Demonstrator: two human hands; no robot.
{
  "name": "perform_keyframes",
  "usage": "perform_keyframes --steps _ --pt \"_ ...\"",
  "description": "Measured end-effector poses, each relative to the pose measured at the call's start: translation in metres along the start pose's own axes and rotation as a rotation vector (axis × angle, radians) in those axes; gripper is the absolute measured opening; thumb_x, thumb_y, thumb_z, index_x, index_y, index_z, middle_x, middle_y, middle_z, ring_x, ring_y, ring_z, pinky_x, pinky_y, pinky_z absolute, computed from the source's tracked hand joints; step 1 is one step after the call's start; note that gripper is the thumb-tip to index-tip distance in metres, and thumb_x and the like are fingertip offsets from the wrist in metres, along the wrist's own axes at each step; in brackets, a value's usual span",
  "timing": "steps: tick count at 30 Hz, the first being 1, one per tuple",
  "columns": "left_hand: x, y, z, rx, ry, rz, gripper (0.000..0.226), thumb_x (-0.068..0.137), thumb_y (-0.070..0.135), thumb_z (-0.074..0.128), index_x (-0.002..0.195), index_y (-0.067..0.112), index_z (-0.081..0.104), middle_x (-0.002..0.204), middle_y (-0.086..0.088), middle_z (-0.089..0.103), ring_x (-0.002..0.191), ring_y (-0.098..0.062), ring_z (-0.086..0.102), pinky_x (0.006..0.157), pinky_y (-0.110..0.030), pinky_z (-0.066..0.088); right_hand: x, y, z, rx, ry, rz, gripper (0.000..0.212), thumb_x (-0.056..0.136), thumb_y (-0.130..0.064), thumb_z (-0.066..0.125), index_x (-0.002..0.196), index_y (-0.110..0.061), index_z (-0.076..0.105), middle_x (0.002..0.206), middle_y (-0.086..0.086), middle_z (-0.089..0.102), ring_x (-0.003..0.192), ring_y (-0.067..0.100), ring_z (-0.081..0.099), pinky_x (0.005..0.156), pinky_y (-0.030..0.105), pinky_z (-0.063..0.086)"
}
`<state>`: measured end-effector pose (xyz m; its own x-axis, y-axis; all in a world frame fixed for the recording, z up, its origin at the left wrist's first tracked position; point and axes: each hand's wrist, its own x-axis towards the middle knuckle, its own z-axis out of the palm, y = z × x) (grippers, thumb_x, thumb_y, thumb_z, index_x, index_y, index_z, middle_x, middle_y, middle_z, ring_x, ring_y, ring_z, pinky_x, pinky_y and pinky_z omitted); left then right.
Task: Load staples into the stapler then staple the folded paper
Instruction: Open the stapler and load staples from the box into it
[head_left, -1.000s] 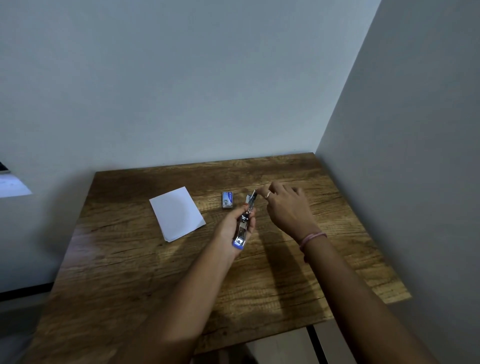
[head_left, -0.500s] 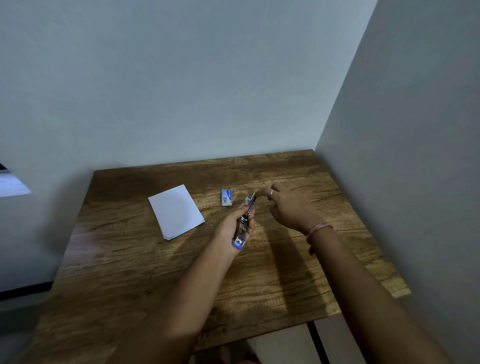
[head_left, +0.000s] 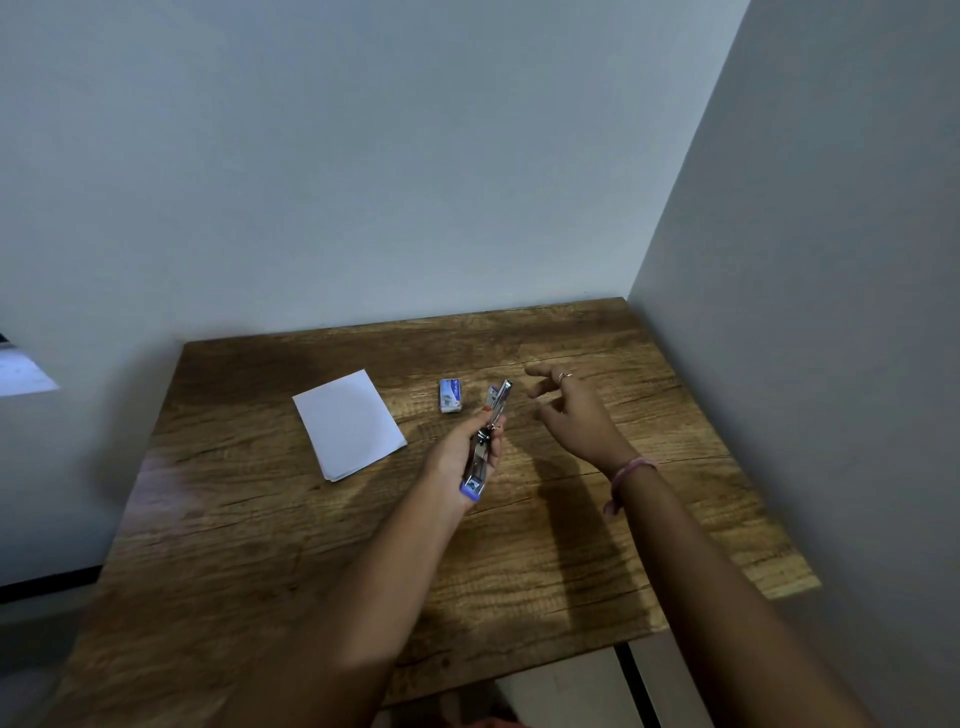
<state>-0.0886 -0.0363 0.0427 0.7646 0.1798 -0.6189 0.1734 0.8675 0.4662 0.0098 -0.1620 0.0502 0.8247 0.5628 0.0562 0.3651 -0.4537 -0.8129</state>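
The left hand (head_left: 462, 449) is wrapped around the stapler (head_left: 485, 441), holding it above the middle of the bench (head_left: 519, 545) with its blue end toward the person and its metal nose pointing to about one o'clock. The top appears hinged open, though the view is too small to show whether a strip of staples sits in the channel. The right hand (head_left: 571, 415) hovers just to the three o'clock side of the nose, fingers spread and holding nothing that can be seen.

The stapler looks small, stiff and metal — light enough for one hand, but smooth along its sides, so a grip around the body near the hinge seems safest, leaving the nose free. Staple strips are brittle and likely to snap if pinched hard; thumb and forefinger along the strip's length would suit them. The staple box (head_left: 451, 396) lies on the bench at eleven o'clock from the stapler, just beyond it.

The folded paper (head_left: 349, 423) lies flat at nine o'clock, well apart from the hands — thin, soft, easy to slide off the wood and best lifted by an edge.

The bench is dark grained wood, flat and matte, pushed into a corner of plain pale walls at twelve and three o'clock. The light is dim.
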Motion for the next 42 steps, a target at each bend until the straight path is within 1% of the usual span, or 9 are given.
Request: perform_keyframes --steps 3,7,15,17,21,24,29,38,42 --pt "0.001 -0.001 -0.001 0.013 -0.001 0.002 0.013 0.092 0.012 0.058 0.092 0.001 0.066 0.071 -0.008 0.067 0.046 -0.007 0.059 0.044 -0.014 0.049 0.000 -0.001 0.004 0.064 -0.021 0.052 0.052 0.085 0.003 0.053 0.131 -0.020 0.047 0.101 0.004 0.059 0.074 0.026 0.063 0.067 0.030 0.052" --pt "0.003 -0.002 -0.002 0.024 0.008 0.007 0.013 0.093 0.011 0.057 0.089 0.002 0.066 0.076 -0.009 0.066 0.046 -0.007 0.058 0.044 -0.015 0.049 0.001 -0.001 0.008 0.121 -0.034 0.101 0.057 0.086 0.003 0.051 0.135 -0.022 0.041 0.101 0.005 0.058 0.079 0.021 0.065 0.056 0.008 0.045" --pt "0.003 -0.003 -0.002 0.011 0.018 0.002 0.012 0.091 0.010 0.058 0.088 0.000 0.065 0.075 -0.010 0.065 0.045 -0.008 0.059 0.045 -0.015 0.050 0.002 0.001 0.012 0.159 -0.113 0.154 0.052 0.086 0.008 0.048 0.133 -0.015 0.048 0.099 0.004 0.057 0.084 0.019 0.059 0.055 0.007 0.043" --pt "0.003 -0.003 -0.003 0.013 0.015 0.004 0.012 0.091 0.009 0.058 0.087 0.000 0.065 0.073 -0.010 0.066 0.045 -0.008 0.060 0.045 -0.015 0.050 0.001 0.003 0.012 0.196 -0.080 0.181 0.058 0.086 0.006 0.050 0.137 -0.021 0.041 0.100 0.002 0.056 0.083 0.018 0.059 0.053 0.008 0.042" --pt "0.003 -0.004 -0.004 0.037 0.017 0.013 0.014 0.091 0.010 0.059 0.083 0.001 0.066 0.065 -0.007 0.068 0.044 -0.008 0.059 0.044 -0.014 0.049 0.001 0.006 0.014 0.179 -0.138 0.165 0.056 0.084 0.012 0.048 0.134 -0.014 0.048 0.098 0.001 0.055 0.084 0.015 0.058 0.071 0.021 0.049" --pt "0.003 -0.005 -0.004 0.046 0.002 0.014 0.015 0.092 0.011 0.058 0.082 0.003 0.066 0.066 -0.006 0.067 0.043 -0.007 0.059 0.044 -0.013 0.048 0.002 0.006 0.013 0.197 -0.088 0.187 0.062 0.083 0.012 0.051 0.137 -0.018 0.043 0.100 0.000 0.055 0.080 0.008 0.058 0.074 0.024 0.050" --pt "0.003 -0.006 -0.006 0.060 -0.010 0.012 0.013 0.091 0.012 0.059 0.087 0.002 0.066 0.074 -0.007 0.066 0.045 -0.007 0.059 0.045 -0.014 0.049 0.001 0.005 0.012 0.188 -0.082 0.161 0.059 0.085 0.013 0.047 0.135 -0.019 0.045 0.104 0.003 0.055 0.084 0.014 0.062 0.064 0.007 0.048" --pt "0.000 -0.005 -0.004 -0.001 -0.052 -0.003 0.014 0.092 0.011 0.058 0.087 0.000 0.066 0.075 -0.008 0.066 0.046 -0.007 0.060 0.045 -0.014 0.051 0.000 0.003 0.010 0.172 -0.085 0.101 0.057 0.083 0.018 0.042 0.133 -0.008 0.049 0.116 0.004 0.055 0.098 0.018 0.060 0.062 0.004 0.044" --pt "-0.001 -0.005 -0.006 0.012 -0.055 0.004 0.014 0.092 0.011 0.058 0.087 0.001 0.067 0.073 -0.008 0.067 0.046 -0.008 0.060 0.046 -0.014 0.051 -0.001 0.004 0.011 0.197 -0.039 0.128 0.062 0.086 0.016 0.042 0.139 -0.017 0.040 0.114 0.001 0.056 0.085 0.011 0.063 0.063 0.006 0.044"
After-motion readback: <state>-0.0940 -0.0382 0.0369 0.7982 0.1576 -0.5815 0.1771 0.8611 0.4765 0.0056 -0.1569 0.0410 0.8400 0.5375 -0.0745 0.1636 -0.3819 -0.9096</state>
